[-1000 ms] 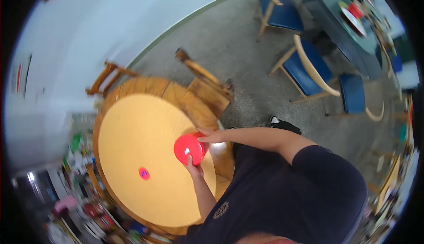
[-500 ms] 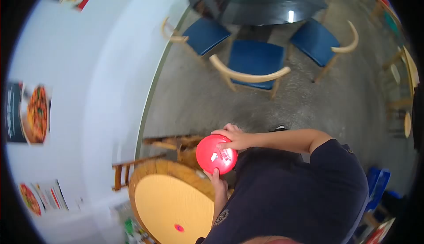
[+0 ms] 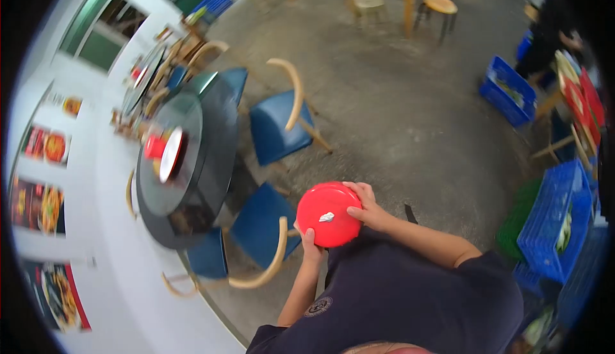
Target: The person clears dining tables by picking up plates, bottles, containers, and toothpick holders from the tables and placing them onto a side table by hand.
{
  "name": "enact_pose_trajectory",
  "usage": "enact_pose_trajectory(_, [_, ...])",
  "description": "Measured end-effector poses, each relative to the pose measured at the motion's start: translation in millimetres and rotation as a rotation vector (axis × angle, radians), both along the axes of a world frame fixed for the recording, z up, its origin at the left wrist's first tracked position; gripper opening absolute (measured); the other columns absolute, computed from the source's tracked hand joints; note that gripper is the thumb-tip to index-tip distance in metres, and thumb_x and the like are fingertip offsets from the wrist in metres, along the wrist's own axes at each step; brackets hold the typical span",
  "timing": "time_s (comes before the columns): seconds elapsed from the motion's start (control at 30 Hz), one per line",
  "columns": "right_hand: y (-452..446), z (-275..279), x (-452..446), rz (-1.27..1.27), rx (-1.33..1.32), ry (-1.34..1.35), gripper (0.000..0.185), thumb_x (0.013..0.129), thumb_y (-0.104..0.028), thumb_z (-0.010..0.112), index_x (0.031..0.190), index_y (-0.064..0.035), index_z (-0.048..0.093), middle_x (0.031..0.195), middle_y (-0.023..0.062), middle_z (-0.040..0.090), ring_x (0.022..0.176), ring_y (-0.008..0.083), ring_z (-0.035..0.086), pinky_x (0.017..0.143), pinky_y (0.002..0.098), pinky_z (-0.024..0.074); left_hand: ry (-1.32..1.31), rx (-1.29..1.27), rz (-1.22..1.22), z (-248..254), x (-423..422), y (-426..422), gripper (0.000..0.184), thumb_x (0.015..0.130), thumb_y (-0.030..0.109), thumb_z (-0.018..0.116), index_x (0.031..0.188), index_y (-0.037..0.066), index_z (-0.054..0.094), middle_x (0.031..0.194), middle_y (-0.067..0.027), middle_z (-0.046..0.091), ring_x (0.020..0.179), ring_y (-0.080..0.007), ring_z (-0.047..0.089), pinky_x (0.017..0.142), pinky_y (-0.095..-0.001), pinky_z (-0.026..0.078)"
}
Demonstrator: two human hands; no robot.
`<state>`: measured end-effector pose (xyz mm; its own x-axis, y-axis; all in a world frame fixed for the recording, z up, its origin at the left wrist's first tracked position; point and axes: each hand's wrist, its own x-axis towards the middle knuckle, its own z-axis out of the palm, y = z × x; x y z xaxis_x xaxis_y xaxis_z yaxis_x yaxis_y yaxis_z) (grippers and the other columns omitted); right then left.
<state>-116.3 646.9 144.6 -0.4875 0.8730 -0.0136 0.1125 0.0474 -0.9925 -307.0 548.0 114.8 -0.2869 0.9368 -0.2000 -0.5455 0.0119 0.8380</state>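
Observation:
Both hands hold a round red plastic container (image 3: pixel 328 216) in front of my dark shirt. A small white patch shows near the middle of its flat, shiny face. My left hand (image 3: pixel 312 244) grips its lower left edge, with the thumb on the face. On the upper right side my right hand (image 3: pixel 364 205) is closed round the rim, its thumb also lying on the face. The container's underside and most of the left fingers are hidden.
To the left stands a dark round table (image 3: pixel 218 142) with a plate (image 3: pixel 171 155) and a red item (image 3: pixel 154 147) on it. Blue-seated chairs (image 3: pixel 277 126) surround it. Blue crates (image 3: pixel 556 216) sit at right, near a person in dark clothes (image 3: pixel 549 33).
My view has swung to the right: the wooden round table has left view, and crates and a person have come in. Both hands still hold the red container, now turned differently.

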Motion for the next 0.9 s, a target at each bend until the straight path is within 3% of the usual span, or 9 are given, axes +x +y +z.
enact_pose_trajectory(0.07, [48.2, -12.2, 19.6, -0.138, -0.077, 0.034, 0.069, 0.081, -0.045, 0.059, 0.138, -0.0148, 0.033, 0.128, 0.0174, 0.028, 0.124, 0.0342, 0.024, 0.107, 0.0444, 0.0180, 0.020, -0.017, -0.120, -4.5, 9.1, 80.2, 0.070, 0.081, 0.042, 0.060, 0.134, 0.010, 0.027, 0.132, -0.0137, 0.040, 0.120, -0.0287, 0.045, 0.097, -0.0438, 0.042])
enact_pose_trajectory(0.2, [-1.3, 10.3, 1.2, -0.340, -0.039, 0.130, 0.067, 0.083, -0.042, 0.057, 0.137, -0.0102, 0.032, 0.129, 0.0171, 0.030, 0.127, 0.0331, 0.023, 0.108, 0.0435, 0.0160, -0.030, 0.004, -0.342, 30.7, -8.0, 71.6, 0.069, 0.079, 0.039, 0.063, 0.132, 0.011, 0.028, 0.132, -0.0126, 0.039, 0.123, -0.0254, 0.041, 0.102, -0.0429, 0.037])
enact_pose_trajectory(0.27, [97.1, -16.6, 27.0, -0.312, -0.125, 0.149, 0.065, 0.083, -0.039, 0.056, 0.136, -0.0081, 0.033, 0.128, 0.0161, 0.032, 0.127, 0.0312, 0.024, 0.109, 0.0425, 0.0161, -0.021, -0.096, -0.333, -12.9, 12.3, 162.0, 0.070, 0.079, 0.039, 0.063, 0.132, 0.010, 0.028, 0.131, -0.0124, 0.039, 0.123, -0.0250, 0.041, 0.104, -0.0421, 0.035])
enact_pose_trajectory(0.37, [169.2, -29.5, 18.3, -0.325, -0.199, 0.183, 0.063, 0.084, -0.036, 0.055, 0.136, -0.0085, 0.033, 0.129, 0.0154, 0.033, 0.127, 0.0290, 0.025, 0.109, 0.0407, 0.0170, 0.022, -0.056, -0.358, 11.9, 12.4, 241.1, 0.073, 0.081, 0.044, 0.061, 0.135, 0.008, 0.028, 0.134, -0.0119, 0.040, 0.123, -0.0245, 0.043, 0.104, -0.0414, 0.034])
enact_pose_trajectory(0.47, [246.8, -2.3, -0.1, -0.379, -0.369, 0.228, 0.062, 0.084, -0.034, 0.055, 0.135, -0.0072, 0.034, 0.129, 0.0142, 0.033, 0.127, 0.0274, 0.027, 0.109, 0.0393, 0.0181, -0.100, -0.041, -0.377, 6.8, -10.1, 317.4, 0.073, 0.085, 0.050, 0.054, 0.137, 0.007, 0.028, 0.138, -0.0103, 0.039, 0.124, -0.0230, 0.042, 0.105, -0.0410, 0.033])
enact_pose_trajectory(0.5, [279.1, -3.6, 4.0, -0.377, -0.378, 0.256, 0.061, 0.084, -0.033, 0.055, 0.135, -0.0070, 0.035, 0.129, 0.0137, 0.033, 0.126, 0.0269, 0.028, 0.108, 0.0390, 0.0194, -0.076, -0.027, -0.423, 18.5, -8.8, 353.7, 0.073, 0.088, 0.060, 0.040, 0.139, 0.008, 0.030, 0.139, -0.0094, 0.039, 0.127, -0.0220, 0.040, 0.105, -0.0416, 0.032])
enact_pose_trajectory(0.63, [369.4, -2.9, -2.9, -0.322, -0.376, 0.374, 0.059, 0.082, -0.030, 0.056, 0.133, -0.0068, 0.039, 0.128, 0.0123, 0.034, 0.124, 0.0250, 0.034, 0.107, 0.0384, 0.0245, -0.450, -0.204, -0.362, 29.2, -21.3, 438.9, 0.083, 0.086, 0.071, 0.019, 0.137, 0.008, 0.034, 0.137, -0.0119, 0.042, 0.125, -0.0274, 0.042, 0.104, -0.0430, 0.034])
enact_pose_trajectory(0.83, [467.4, 15.9, 16.6, -0.267, -0.055, 0.103, 0.066, 0.075, -0.033, 0.063, 0.130, -0.0042, 0.043, 0.123, 0.0117, 0.040, 0.123, 0.0241, 0.037, 0.103, 0.0363, 0.0312, -0.724, -0.432, -0.549, -4.5, -7.9, 557.1, 0.070, 0.091, 0.061, 0.030, 0.132, 0.007, 0.042, 0.134, -0.0139, 0.046, 0.120, -0.0312, 0.046, 0.102, -0.0473, 0.037])
enact_pose_trajectory(0.9, [505.2, 8.1, 32.9, -0.300, -0.121, 0.150, 0.066, 0.075, -0.034, 0.063, 0.130, -0.0038, 0.044, 0.123, 0.0116, 0.040, 0.122, 0.0242, 0.037, 0.103, 0.0362, 0.0304, -0.762, -0.429, -0.613, -9.2, 3.0, 601.0, 0.058, 0.094, 0.051, 0.034, 0.130, 0.007, 0.046, 0.130, -0.0136, 0.050, 0.118, -0.0302, 0.049, 0.102, -0.0466, 0.038])
